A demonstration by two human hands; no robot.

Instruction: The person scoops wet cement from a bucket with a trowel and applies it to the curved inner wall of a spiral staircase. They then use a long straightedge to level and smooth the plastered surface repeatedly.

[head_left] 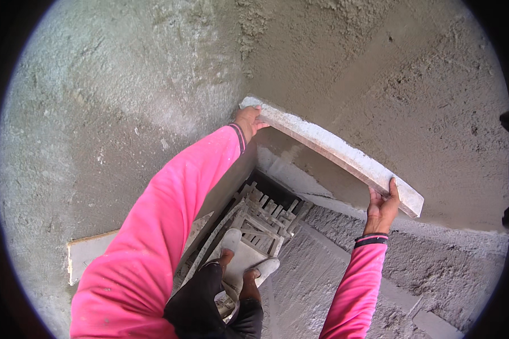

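Holding a long, pale board [333, 146] near both ends, I have my right hand [382, 210] clamped around its lower-right end and my left hand [249, 120], well apart from it, clamped around the upper-left end, just beside the wall corner [246, 76]. The board lies ahead of me, spanning the two grips, its long axis running obliquely from the corner toward lower right, alongside the rough plastered wall [424, 101]; whether the two touch, I cannot tell.
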